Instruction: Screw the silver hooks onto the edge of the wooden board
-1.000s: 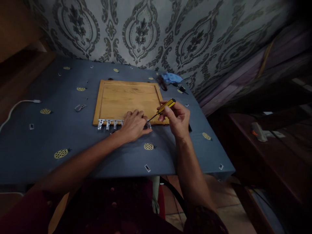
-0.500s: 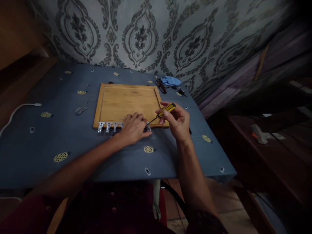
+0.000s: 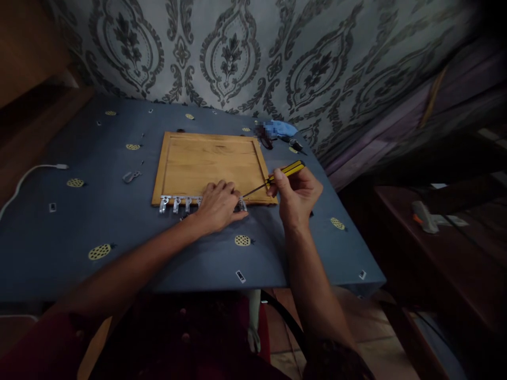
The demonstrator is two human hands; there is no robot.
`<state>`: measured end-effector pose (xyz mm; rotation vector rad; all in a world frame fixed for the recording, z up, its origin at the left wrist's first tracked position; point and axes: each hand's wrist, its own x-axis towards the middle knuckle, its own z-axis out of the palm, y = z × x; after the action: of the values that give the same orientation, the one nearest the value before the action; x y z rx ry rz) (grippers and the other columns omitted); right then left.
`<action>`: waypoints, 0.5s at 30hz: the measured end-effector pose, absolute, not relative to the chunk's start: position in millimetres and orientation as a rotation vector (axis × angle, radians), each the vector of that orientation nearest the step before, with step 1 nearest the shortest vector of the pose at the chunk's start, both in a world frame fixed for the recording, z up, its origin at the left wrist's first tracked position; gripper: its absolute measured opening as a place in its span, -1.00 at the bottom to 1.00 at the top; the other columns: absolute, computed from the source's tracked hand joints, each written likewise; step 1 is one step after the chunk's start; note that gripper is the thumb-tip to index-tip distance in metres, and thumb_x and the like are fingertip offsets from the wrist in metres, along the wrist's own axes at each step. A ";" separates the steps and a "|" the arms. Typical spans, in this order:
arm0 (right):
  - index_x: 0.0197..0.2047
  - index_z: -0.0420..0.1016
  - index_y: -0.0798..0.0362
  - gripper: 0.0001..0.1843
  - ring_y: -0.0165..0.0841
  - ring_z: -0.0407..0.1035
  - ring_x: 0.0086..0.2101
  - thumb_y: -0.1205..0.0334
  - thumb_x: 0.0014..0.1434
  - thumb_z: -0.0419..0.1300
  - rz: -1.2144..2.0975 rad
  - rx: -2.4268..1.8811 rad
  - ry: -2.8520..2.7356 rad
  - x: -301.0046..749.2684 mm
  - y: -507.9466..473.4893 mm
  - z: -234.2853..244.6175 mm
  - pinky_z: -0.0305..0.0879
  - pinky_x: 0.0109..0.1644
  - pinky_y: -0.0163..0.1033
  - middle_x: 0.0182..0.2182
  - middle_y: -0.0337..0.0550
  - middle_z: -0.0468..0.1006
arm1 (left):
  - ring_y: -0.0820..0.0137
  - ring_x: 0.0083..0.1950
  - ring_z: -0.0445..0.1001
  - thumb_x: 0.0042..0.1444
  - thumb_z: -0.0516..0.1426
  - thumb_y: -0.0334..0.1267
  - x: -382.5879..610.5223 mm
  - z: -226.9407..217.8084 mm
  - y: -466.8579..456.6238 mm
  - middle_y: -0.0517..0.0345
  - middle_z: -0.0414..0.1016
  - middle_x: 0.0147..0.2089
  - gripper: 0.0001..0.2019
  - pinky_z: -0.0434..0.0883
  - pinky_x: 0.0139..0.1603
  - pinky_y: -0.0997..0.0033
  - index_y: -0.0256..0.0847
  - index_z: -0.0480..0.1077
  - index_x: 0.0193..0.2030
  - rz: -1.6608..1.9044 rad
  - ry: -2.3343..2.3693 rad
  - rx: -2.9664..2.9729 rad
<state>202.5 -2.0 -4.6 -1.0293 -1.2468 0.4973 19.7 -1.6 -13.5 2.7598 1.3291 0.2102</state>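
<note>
A wooden board (image 3: 209,163) with a raised frame lies flat on the table. Along its near edge runs a metal hook rail (image 3: 176,203) with several silver hooks. My left hand (image 3: 218,207) presses over this rail and board edge, fingers curled on top and thumb along the front, covering the rail's middle. In my right hand (image 3: 299,195) is a yellow-and-black screwdriver (image 3: 291,169), gripped by its handle between thumb and fingers. Its thin shaft slants down left to the rail's right end, close to my left hand; whether the tip touches a screw cannot be made out.
A loose silver hook piece (image 3: 131,176) and a small screw lie left of the board on the blue tablecloth (image 3: 119,221). Dark glasses (image 3: 266,139) and a blue cloth (image 3: 281,128) are at the back right. A white cable (image 3: 29,174) lies left. A glue gun (image 3: 425,216) rests on a side surface.
My right hand has shifted right and slightly up, and the screwdriver now leans at a lower angle. The left hand keeps its place on the rail.
</note>
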 end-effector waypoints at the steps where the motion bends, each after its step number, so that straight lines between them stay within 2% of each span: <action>1: -0.37 0.53 -0.06 -0.57 -0.43 0.38 -0.65 -0.22 0.09 0.50 0.512 -1.036 -1.257 202.0 -2.1 -4.0 0.28 -0.61 -0.28 -0.55 -0.31 0.50 | -0.01 0.23 0.43 0.39 0.22 0.08 19.8 -12.9 -1.8 -0.14 0.56 0.14 -0.60 0.37 0.19 0.01 -0.23 0.55 0.09 0.203 1.332 2.757; 5: -0.41 0.53 -0.05 -0.55 -0.46 0.34 -0.66 -0.19 0.02 0.56 0.559 -1.050 -1.271 198.2 -3.3 -0.9 0.31 -0.59 -0.29 -0.57 -0.34 0.47 | -0.02 0.26 0.41 0.40 0.21 0.06 20.6 -7.2 -3.6 -0.16 0.54 0.19 -0.58 0.35 0.22 0.01 -0.26 0.54 0.14 0.146 1.338 2.718; 15: -0.39 0.52 -0.01 -0.43 -0.52 0.30 -0.65 -0.34 -0.03 0.52 0.646 -1.069 -1.292 196.9 -3.1 -0.7 0.31 -0.58 -0.35 -0.56 -0.37 0.45 | -0.03 0.27 0.40 0.40 0.20 0.07 20.8 -4.3 -3.7 -0.17 0.52 0.19 -0.55 0.32 0.22 0.03 -0.28 0.53 0.16 0.121 1.330 2.702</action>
<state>196.9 -3.1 -0.7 -1.0686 -1.2924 0.6455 20.8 -3.7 -4.3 2.7023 1.3302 0.1208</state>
